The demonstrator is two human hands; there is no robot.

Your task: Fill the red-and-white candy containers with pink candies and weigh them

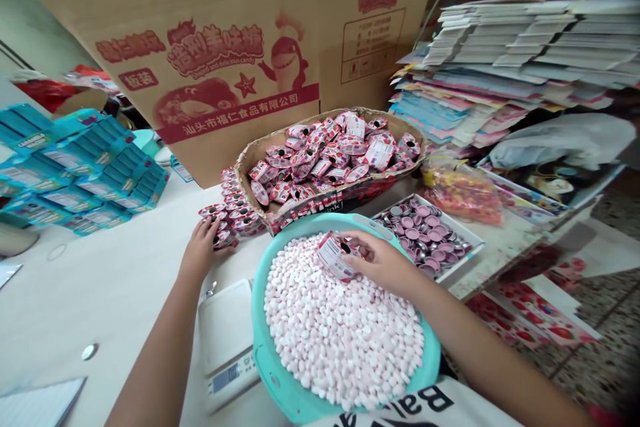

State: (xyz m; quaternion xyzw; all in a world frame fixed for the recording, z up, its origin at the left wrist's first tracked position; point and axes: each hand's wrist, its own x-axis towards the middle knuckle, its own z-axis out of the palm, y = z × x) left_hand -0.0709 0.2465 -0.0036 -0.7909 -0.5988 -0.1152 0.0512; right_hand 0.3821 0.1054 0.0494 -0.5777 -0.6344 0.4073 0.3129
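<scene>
Remote post: right hand [383, 261] clamps thumb and fingers on a printed container [334, 257], tilted at the teal basin's [295, 403] twelve o'clock, perhaps keeping its opening accessible above pale pellets [340, 340]. Left hand [200, 248], ten o'clock, curls over stacked containers [236, 203] (clamped? I cannot tell). Scale [225, 320], nine o'clock, presumably for easy reach.

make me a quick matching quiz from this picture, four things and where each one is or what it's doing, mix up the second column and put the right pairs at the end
1. scale
2. caps
3. left hand
4. right hand

A. holding a container over the candies
B. on the table, left of the basin
C. at the rows of containers
D. in a white tray

Pairs: 1-B, 2-D, 3-C, 4-A
</scene>
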